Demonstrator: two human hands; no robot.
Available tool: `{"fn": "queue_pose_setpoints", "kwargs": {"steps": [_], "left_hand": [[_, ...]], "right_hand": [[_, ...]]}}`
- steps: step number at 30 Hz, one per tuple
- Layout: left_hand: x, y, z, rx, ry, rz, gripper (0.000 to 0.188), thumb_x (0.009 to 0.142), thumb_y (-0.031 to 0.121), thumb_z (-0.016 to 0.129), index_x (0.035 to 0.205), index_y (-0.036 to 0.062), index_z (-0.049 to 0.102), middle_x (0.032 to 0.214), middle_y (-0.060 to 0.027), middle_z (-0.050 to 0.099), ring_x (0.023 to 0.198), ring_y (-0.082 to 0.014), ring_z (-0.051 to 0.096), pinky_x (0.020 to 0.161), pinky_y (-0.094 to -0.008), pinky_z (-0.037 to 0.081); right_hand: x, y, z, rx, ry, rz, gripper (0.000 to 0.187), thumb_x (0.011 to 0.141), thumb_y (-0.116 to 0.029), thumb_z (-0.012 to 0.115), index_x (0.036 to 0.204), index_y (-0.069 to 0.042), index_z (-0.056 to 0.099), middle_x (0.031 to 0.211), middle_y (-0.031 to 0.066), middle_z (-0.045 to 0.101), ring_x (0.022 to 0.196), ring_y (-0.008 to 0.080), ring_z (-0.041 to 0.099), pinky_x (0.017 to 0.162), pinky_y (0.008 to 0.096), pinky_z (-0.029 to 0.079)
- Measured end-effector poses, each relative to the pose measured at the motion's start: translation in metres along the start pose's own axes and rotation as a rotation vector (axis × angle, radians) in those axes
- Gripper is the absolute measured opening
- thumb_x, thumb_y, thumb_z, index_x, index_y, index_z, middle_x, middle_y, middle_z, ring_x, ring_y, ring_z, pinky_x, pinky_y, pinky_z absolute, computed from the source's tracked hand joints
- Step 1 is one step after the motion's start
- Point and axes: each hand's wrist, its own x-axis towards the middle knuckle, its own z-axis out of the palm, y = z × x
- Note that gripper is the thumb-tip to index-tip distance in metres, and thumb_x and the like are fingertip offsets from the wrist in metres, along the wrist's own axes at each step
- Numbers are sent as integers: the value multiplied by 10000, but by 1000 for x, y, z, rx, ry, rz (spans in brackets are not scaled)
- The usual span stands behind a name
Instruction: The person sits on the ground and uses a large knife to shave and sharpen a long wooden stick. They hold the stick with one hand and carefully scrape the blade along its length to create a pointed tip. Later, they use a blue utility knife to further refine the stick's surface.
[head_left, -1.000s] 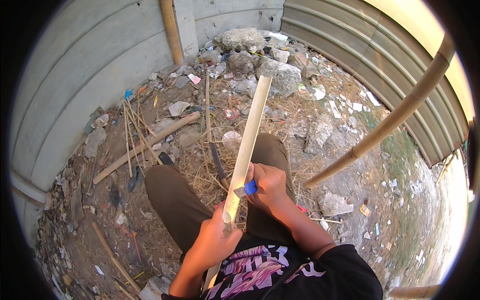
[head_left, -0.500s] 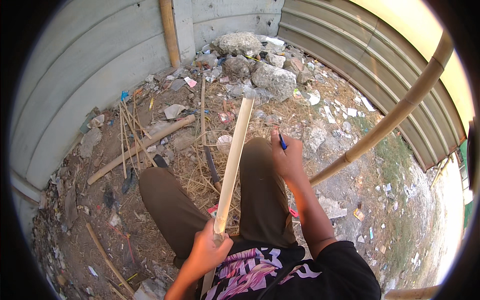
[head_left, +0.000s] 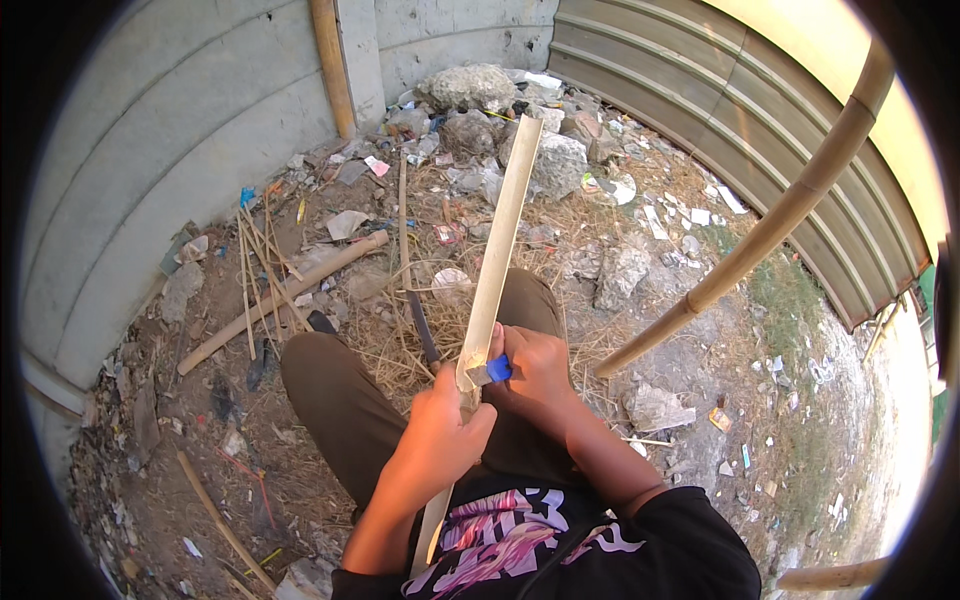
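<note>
the strip [head_left: 503, 230], a pale channelled length of bamboo, lies between the two hands; its long axis runs away from the person, far end upward and leaning slightly right; the left hand [head_left: 440, 425] is closed around the strip, below the blade [head_left: 480, 376]; the right hand [head_left: 535, 370] is closed on the blue handle [head_left: 499, 369], just right of the strip and farther up it than the left hand; the blade points leftward from the handle, crosswise to the long axis, and overlaps the strip just above the left thumb; the right hand is the nearer to the strip's far end, the left hand the nearer to its shirt-side end.

the underside of the strip is hidden; most of the left fingers are wrapped out of sight; the right palm's hold on the handle is covered by the knuckles; whether the blade's edge bites or merely touches cannot be told; the strip's lower end runs beside the shirt [head_left: 530, 535], its termination hard to make out; the dark bar [head_left: 421, 325] on the ground is partly covered at its lower end.
</note>
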Motion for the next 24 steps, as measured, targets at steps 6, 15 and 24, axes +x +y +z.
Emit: {"fn": "queue_pose_setpoints", "kwargs": {"steps": [6,15,24], "left_hand": [[-21,-4,2,56,110,128,358,832,22,619,1172,-57,541,774,-151,653,662,-135,624,610,-319,506],[-32,10,1,-17,155,151,250,846,44,644,1003,-47,471,656,-173,602,587,-198,661,545,-353,506],[-54,-29,18,-21,-29,169,325,817,107,676,1023,-68,495,744,-268,642,717,-427,693,620,-413,536]], "right_hand": [[16,-1,5,-78,159,-164,249,893,-43,575,653,-56,507,550,89,481,446,289,526,447,415,418],[88,12,-10,-128,268,-21,314,953,-130,553,650,-55,520,573,145,544,483,333,562,488,436,447],[201,191,-60,5,349,675,404,912,-334,625,675,-9,580,542,108,533,483,264,516,481,400,404]]}}
